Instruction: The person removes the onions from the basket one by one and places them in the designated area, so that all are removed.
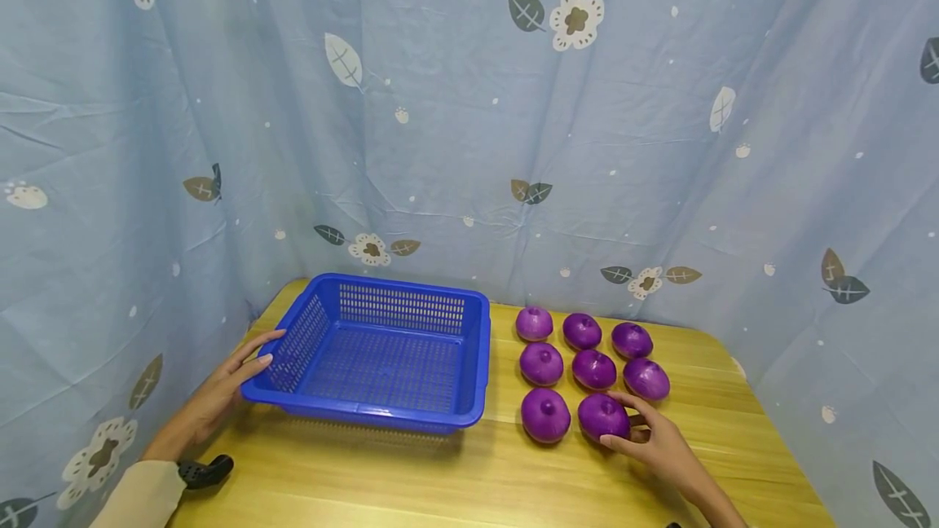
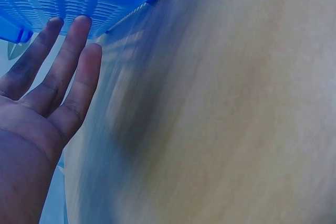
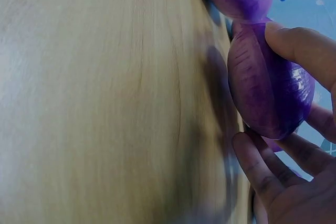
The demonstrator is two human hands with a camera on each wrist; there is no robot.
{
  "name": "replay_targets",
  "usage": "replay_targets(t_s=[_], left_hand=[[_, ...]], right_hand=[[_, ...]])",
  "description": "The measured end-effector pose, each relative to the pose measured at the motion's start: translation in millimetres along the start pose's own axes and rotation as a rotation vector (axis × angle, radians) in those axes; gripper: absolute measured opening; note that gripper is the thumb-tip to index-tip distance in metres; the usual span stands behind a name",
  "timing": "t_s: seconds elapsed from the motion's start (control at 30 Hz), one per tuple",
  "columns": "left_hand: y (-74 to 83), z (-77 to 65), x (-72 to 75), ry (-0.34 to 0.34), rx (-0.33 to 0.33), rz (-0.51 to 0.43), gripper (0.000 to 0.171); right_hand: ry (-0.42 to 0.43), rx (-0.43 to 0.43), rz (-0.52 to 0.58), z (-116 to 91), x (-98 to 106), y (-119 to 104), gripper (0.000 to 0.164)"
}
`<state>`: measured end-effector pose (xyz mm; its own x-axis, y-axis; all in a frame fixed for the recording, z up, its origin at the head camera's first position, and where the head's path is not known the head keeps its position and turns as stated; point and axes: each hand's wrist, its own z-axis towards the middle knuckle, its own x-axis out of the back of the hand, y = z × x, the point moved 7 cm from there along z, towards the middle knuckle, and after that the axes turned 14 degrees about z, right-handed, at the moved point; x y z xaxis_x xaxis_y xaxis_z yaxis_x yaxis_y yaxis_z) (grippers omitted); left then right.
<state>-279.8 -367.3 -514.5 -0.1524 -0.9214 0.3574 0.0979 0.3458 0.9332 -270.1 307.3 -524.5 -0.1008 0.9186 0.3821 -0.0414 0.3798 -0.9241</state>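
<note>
A blue plastic basket [image 1: 381, 411] with slotted walls stands at the table's left, nothing inside it. At its left side is my left hand [image 1: 220, 393], fingers extended and fingertips against the basket; in the left wrist view three fingers [image 2: 79, 72] reach toward the slotted wall. On the right, my right hand [image 1: 653, 438] holds a purple onion [image 1: 601, 415] in the front row, thumb on its near side and fingers around the far side. The right wrist view shows this onion [image 3: 268, 87] between thumb and fingers, at the table surface.
Several other purple onions stand in rows behind and beside the held one, such as one front-left [image 1: 545, 415] and one at the back [image 1: 582, 332]. A wooden table [image 1: 352, 479] lies beneath. A blue patterned curtain [image 1: 455, 145] encloses the back and sides.
</note>
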Motion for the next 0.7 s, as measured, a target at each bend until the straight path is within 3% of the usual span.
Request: replay_targets(t_s=[0.43,0.53,0.7], left_hand=[[2.7,2.3,1.1,-0.020,-0.026,0.021,0.053],[7.2,2.0,5.4,-0.008,-0.040,0.132,0.054],[23.8,0.7,17.8,0.061,-0.106,0.407,0.053]], right_hand=[[0.005,-0.007,-0.002,-6.4,0.0,-0.2,0.074],[0.009,0.001,-0.019,-7.5,2.2,-3.1,0.074],[0.039,0.033,-0.068,-7.8,17.8,-17.4,0.073]])
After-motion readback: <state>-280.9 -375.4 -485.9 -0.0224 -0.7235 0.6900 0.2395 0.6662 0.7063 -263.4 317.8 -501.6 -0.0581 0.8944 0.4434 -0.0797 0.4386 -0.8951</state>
